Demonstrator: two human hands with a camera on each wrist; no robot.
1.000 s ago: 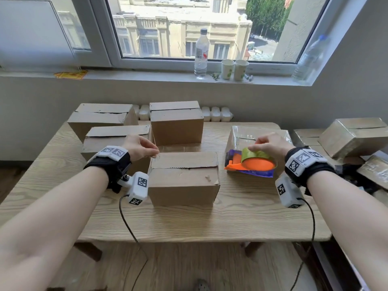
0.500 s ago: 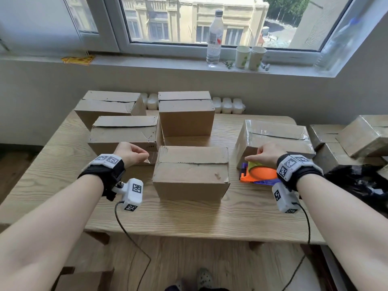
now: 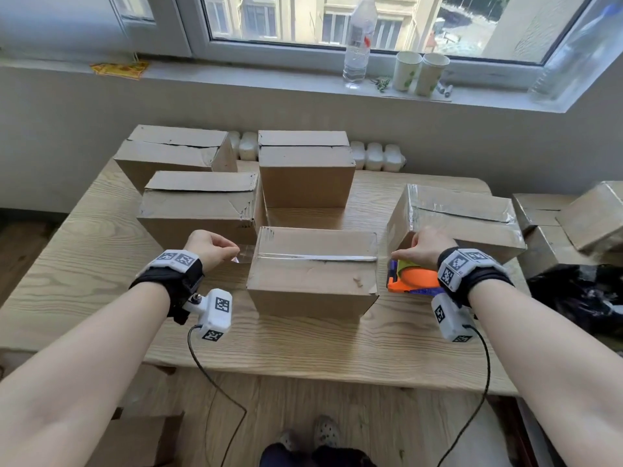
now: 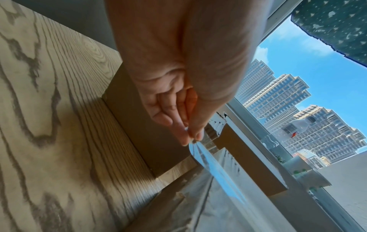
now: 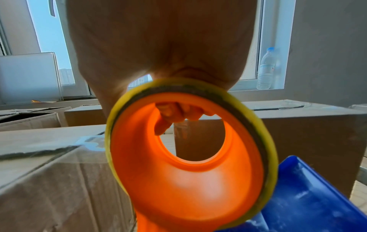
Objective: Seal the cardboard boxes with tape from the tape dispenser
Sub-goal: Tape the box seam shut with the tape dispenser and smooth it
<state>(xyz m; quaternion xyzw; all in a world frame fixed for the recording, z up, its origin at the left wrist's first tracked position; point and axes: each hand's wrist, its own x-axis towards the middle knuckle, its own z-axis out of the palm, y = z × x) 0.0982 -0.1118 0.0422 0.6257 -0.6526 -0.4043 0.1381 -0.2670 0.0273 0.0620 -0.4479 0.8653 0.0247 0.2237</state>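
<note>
Left hand (image 3: 210,247) pinches the free end of the clear tape (image 3: 244,256) between thumb and fingertips (image 4: 195,135), just off the left edge of the near box (image 3: 312,274). Other fingers curled in.

Tape strip runs from that pinch across the box top along the flap seam, toward the right hand (image 3: 419,246). In the left wrist view the strip looks taut and lies over the box edge.

Right hand grips the dispenser (image 3: 413,279) from above, fingers curled through the orange hub (image 5: 186,164), at the right edge of the box. Yellow tape roll (image 5: 256,113) sits around the hub; blue part (image 5: 309,188) below it. Cannot tell whether the dispenser touches the table (image 3: 101,281).

Between the two hands: the near box only. Beyond the left hand: two unsealed boxes, one (image 3: 199,203) just behind it, another (image 3: 175,150) further back. Beyond the box between the hands: a fourth box (image 3: 305,170). Just behind the right hand: a taped box (image 3: 462,217), touching or nearly touching the knuckles.
</note>
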